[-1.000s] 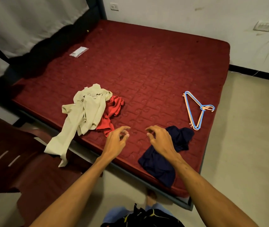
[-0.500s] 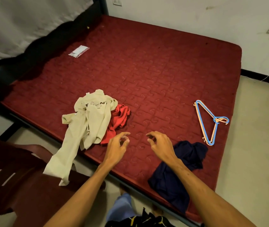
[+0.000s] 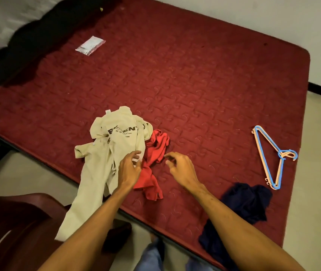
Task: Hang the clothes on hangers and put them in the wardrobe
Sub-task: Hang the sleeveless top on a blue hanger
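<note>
Clothes are laid in three heaps along the near edge of the mattress (image 3: 195, 85). A beige shirt (image 3: 116, 141) lies at the left with one end hung over the edge, and a red garment (image 3: 156, 147) is pressed against its right side. A navy garment (image 3: 243, 202) lies well apart to the right, also partly draped over the edge. A stack of hangers (image 3: 273, 153) lies untouched beyond the navy garment, near the mattress's right edge.

The coming move is judged to turn on the red garment. Its long axis runs roughly away from the person, from a crumpled far end to a flatter near end. The left hand (image 3: 129, 169) is held over the seam where red meets beige, so it is the nearer one. The right hand (image 3: 181, 169) is held just to the right of the red cloth, above bare mattress. Both hands are loosely curled and no cloth is seen gripped in either — whether the left fingertips already touch fabric cannot be told.

Compared with half a second ago, both hands have been carried leftward and farther onto the mattress, from the bare patch between the red and navy heaps. The clothes and hangers have not been shifted.
</note>
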